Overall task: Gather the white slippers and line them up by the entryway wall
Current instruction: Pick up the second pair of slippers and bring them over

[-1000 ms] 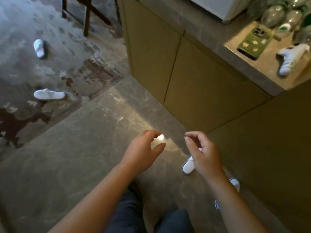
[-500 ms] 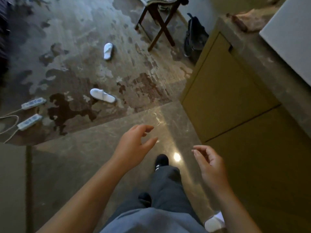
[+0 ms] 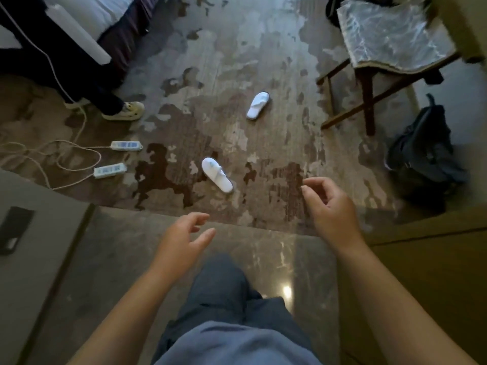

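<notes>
Looking down over both hands from the head view. Left hand (image 3: 184,234) held out above the polished stone floor (image 3: 110,259), fingers loosely spread, palm turned inward, holding nothing. Right hand (image 3: 329,206) raised a little higher, over the near edge of the carpet (image 3: 237,61); fingers curled, thumb and forefinger close but with nothing between them. Both hands empty.

Two white slippers on the patterned carpet, well apart from each other. Near slipper (image 3: 217,175) lies close to the carpet's near edge, just beyond the seam with the stone floor, sole down, lying at an angle to that edge. It sits between the two hands as seen from above, apart from both. Far slipper (image 3: 258,105) lies toward the middle of the carpet, also at an angle, near the legs of a wooden folding stand (image 3: 369,101).

Other items noted: two white power strips (image 3: 110,169) with looped cords at the carpet's left side; another person's foot in a pale shoe (image 3: 126,111) beyond them, beside a bed (image 3: 87,17) in the far left corner. Dark backpack (image 3: 424,156) on the floor at the right, beside the stand. Wearer's leg in dark trousers (image 3: 224,285) over the stone floor, below the hands.
</notes>
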{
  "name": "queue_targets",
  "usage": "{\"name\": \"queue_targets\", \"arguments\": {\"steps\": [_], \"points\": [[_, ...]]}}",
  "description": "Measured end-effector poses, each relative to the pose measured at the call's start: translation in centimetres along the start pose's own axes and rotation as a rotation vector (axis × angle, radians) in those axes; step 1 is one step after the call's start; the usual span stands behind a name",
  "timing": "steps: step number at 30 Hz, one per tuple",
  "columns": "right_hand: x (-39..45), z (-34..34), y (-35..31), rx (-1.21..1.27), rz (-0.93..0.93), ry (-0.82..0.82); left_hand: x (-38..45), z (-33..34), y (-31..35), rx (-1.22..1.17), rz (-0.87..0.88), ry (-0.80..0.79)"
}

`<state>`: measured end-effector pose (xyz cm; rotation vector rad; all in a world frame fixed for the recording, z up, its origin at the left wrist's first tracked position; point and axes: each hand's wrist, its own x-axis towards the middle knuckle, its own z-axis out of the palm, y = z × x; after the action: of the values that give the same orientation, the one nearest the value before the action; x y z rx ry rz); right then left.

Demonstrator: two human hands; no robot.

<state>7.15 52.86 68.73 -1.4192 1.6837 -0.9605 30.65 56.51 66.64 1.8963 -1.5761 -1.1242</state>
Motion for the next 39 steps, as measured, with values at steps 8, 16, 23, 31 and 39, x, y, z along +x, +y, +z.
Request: {"name": "queue_targets", "arguments": {"steps": [8, 16, 23, 31, 39], "points": [[17.9, 3.5, 0.6, -0.057, 0.022, -0.081, 17.0, -0.1, 1.4, -0.035, -0.125, 0.044], [32.1, 3.6, 4.2, -0.138, 0.188, -0.195, 33.0, -0.7, 5.3, -0.043, -0.178, 0.064], [44.8, 7.4, 10.4, -0.256, 0.175, -0.456, 42.3, 3.9, 1.3, -0.135, -0.463, 0.170], [56.9, 19.4, 25.8, -0.566, 0.030, -0.772, 51.6, 17.3, -12.9, -0.247, -0.912, 0.328], [61.2, 34.8, 49.1, -0.825, -0.068, -0.874, 62.1, 32.5, -34.7, -0.188, -1.038, 0.389]]}}
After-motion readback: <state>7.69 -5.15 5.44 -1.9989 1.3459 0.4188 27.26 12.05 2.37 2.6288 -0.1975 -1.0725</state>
